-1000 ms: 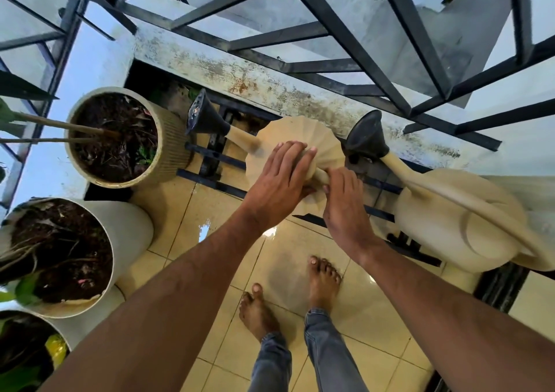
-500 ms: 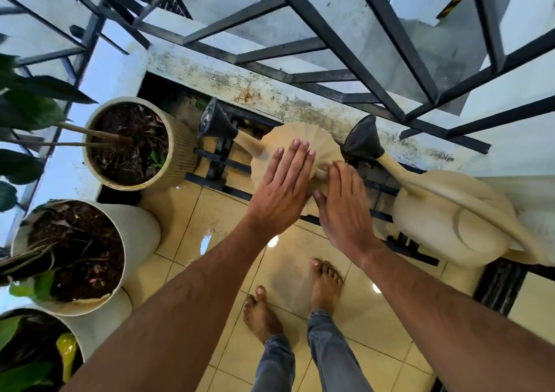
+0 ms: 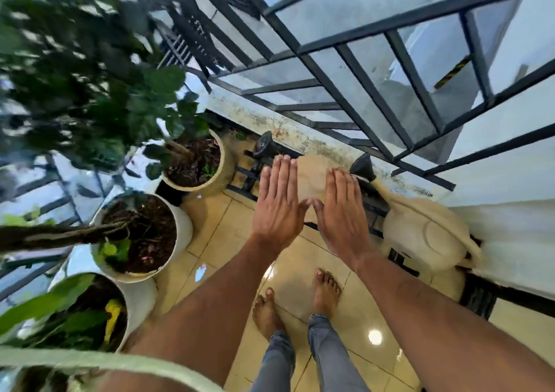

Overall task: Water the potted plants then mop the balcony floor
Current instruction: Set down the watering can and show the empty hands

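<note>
Two beige watering cans with black rose heads stand on a low black rack by the balcony wall. The left can (image 3: pixel 310 178) is mostly hidden behind my hands; the right can (image 3: pixel 426 238) is in plain sight. My left hand (image 3: pixel 277 205) and my right hand (image 3: pixel 341 211) are held flat above the left can, fingers straight, thumbs nearly touching, holding nothing. Three potted plants line the left side: a ribbed beige pot (image 3: pixel 223 163), a white pot (image 3: pixel 183 229) and a nearer white pot (image 3: pixel 141 295).
Black metal railing (image 3: pixel 354 109) runs over a stained white ledge (image 3: pixel 303 137) behind the cans. Glossy beige floor tiles (image 3: pixel 216 229) lie underfoot, with my bare feet (image 3: pixel 326 291) near the middle. Leafy branches (image 3: pixel 90 70) fill the upper left.
Both hands have come off the left can's top and now hover flat above it. The view has swung up and back, bringing foliage and a third pot into sight.
</note>
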### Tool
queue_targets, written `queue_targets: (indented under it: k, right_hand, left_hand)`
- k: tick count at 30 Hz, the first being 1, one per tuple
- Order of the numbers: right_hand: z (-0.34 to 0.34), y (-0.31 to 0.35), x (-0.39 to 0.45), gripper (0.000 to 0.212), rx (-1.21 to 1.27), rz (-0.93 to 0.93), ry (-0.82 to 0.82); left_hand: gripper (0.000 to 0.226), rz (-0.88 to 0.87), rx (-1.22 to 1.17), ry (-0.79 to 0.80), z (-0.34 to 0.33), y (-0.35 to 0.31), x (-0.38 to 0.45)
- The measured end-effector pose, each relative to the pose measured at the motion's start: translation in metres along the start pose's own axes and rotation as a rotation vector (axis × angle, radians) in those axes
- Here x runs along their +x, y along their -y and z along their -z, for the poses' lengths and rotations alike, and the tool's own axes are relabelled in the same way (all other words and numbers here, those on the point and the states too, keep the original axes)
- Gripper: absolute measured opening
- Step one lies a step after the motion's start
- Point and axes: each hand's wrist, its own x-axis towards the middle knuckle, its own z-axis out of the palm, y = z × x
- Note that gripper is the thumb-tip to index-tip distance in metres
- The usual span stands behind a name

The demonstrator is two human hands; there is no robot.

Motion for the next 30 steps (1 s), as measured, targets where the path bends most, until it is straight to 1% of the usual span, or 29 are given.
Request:
queue_targets:
  k: [6,9,13,15,18,22,25,28,30]
  right_hand:
    - [0.054,0.052,-0.034,0.067,-0.058,0.116,0.006]
    - [0.081,0.081,-0.052,0.066,-0.068,0.184,0.003]
    - [0.118,0.123,-0.066,0.073,-0.107,0.284,0.028]
    - [0.135,0.143,-0.071,0.069,-0.098,0.345,0.007]
    - [0.154,0.166,-0.085,0.067,-0.115,0.493,-0.005]
    - [0.172,0.188,-0.096,0.064,-0.143,0.674,-0.018]
    - [0.177,0.201,-0.104,0.064,-0.141,0.759,-0.026]
    - [0.185,0.219,-0.124,0.064,-0.142,0.909,-0.058]
    - [0.191,0.235,-0.136,0.064,-0.142,0.973,-0.055]
  left_hand:
    - [0.08,0.106,0.0,0.025,0.075,0.014,-0.057]
    - [0.078,0.193,0.005,-0.017,0.111,0.028,-0.092]
    - [0.078,0.317,0.003,-0.073,0.154,0.046,-0.135]
    - [0.076,0.386,0.023,-0.083,0.172,0.055,-0.154]
    - [0.075,0.518,0.034,-0.107,0.192,0.058,-0.187]
    - [0.075,0.662,0.032,-0.172,0.209,0.047,-0.225]
    - [0.075,0.763,0.046,-0.175,0.218,0.038,-0.248]
    - [0.075,0.91,0.053,-0.193,0.237,0.025,-0.28]
    - [0.074,0.978,0.056,-0.223,0.249,0.022,-0.303]
